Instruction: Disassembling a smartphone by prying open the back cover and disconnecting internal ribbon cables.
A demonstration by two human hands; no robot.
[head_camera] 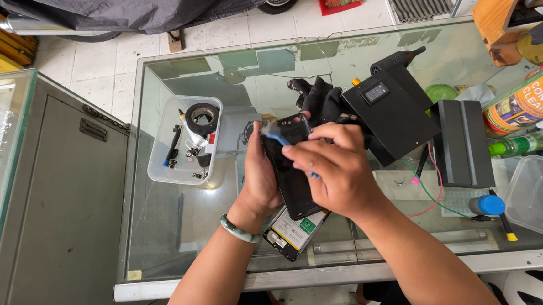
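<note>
**Glass desk and what lies on it**

The glass-topped desk (pixel 172 240) carries a clear plastic tray (pixel 185 140) of small parts near its left edge. An opened phone body (pixel 294 231) lies by the front edge. Toward the back right sit a black box unit (pixel 394 113) and a dark upright block (pixel 464 142). A clear tub (pixel 539 197) rests at the right edge, and a spray can (pixel 532 99) at the back right corner.
</note>
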